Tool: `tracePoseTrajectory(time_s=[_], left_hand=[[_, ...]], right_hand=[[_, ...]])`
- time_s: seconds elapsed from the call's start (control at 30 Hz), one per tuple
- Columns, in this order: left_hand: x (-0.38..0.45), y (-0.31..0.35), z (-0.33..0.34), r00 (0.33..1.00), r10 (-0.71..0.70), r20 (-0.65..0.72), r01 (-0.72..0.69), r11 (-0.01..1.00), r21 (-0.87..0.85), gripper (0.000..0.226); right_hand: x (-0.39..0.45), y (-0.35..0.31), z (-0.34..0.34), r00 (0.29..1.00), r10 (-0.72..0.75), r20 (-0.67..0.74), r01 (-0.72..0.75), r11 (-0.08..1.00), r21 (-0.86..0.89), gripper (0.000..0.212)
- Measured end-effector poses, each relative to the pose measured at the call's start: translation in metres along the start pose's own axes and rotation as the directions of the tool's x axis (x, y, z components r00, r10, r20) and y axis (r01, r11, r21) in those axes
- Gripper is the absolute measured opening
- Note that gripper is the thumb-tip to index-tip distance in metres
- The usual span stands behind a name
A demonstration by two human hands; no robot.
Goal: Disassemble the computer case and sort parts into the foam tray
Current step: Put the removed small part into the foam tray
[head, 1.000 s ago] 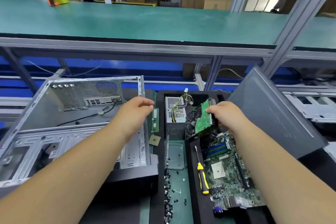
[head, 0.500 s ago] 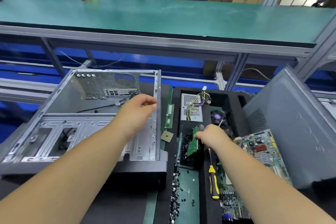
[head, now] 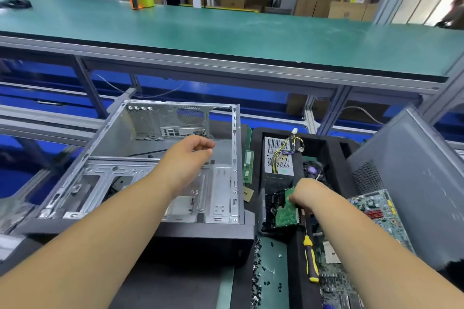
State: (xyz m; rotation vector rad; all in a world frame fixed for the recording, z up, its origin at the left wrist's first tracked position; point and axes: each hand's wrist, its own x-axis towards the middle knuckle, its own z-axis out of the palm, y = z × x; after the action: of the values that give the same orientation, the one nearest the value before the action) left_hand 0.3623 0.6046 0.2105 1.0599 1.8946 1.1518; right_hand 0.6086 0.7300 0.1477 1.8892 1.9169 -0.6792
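Green workbench shelf (head: 226,32) at twelve o'clock; left hand (head: 187,155) loosely curled, holding nothing, over case (head: 140,170); right hand (head: 310,197) grasps hard drive (head: 285,211) in foam tray (head: 334,148).

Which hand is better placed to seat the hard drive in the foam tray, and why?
Right. The right hand already grips the hard drive over the foam tray; the left hand hovers over the computer case, holding nothing.
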Motion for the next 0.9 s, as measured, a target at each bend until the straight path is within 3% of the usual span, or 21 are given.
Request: tracePoseTrajectory(time_s=[0.23, 0.43, 0.53, 0.67, 0.7, 0.77, 0.83, 0.9], left_hand=[[0.011, -0.013, -0.050, 0.997, 0.041, 0.059, -0.040, 0.999, -0.023, 0.016], [0.025, -0.034, -0.124, 0.998, 0.065, 0.004, -0.065, 0.998, -0.006, 0.015], [0.040, -0.050, -0.160, 0.991, 0.122, -0.046, -0.115, 0.985, 0.128, 0.021], [0.060, -0.075, -0.196, 0.964, 0.164, -0.209, -0.069, 0.914, 0.400, 0.059], [0.065, -0.081, -0.201, 0.969, 0.111, -0.220, -0.011, 0.911, 0.411, 0.068], [0.072, -0.088, -0.208, 0.980, -0.128, -0.151, 0.168, 0.941, 0.293, 0.084], [0.076, -0.092, -0.209, 0.930, -0.366, -0.026, 0.366, 0.922, 0.127, 0.091], [0.080, -0.093, -0.208, 0.891, -0.453, 0.017, 0.451, 0.890, 0.072, 0.086]], right_hand=[[-0.024, -0.032, -0.017, 0.987, -0.059, -0.148, 0.093, 0.969, 0.229, 0.032], [-0.056, -0.103, -0.018, 0.973, -0.081, -0.216, 0.173, 0.878, 0.447, 0.043], [-0.067, -0.132, -0.017, 0.984, -0.036, -0.177, 0.113, 0.885, 0.452, 0.042], [-0.070, -0.153, -0.008, 0.990, 0.050, -0.130, 0.021, 0.872, 0.490, 0.066], [-0.069, -0.155, -0.007, 0.991, 0.061, -0.118, 0.008, 0.859, 0.512, 0.068], [-0.068, -0.157, -0.007, 0.993, 0.085, -0.086, -0.022, 0.827, 0.562, 0.074], [-0.064, -0.156, -0.007, 0.994, 0.095, -0.047, -0.040, 0.750, 0.660, 0.080], [-0.061, -0.156, -0.010, 0.995, 0.094, -0.016, -0.050, 0.664, 0.746, 0.081]])
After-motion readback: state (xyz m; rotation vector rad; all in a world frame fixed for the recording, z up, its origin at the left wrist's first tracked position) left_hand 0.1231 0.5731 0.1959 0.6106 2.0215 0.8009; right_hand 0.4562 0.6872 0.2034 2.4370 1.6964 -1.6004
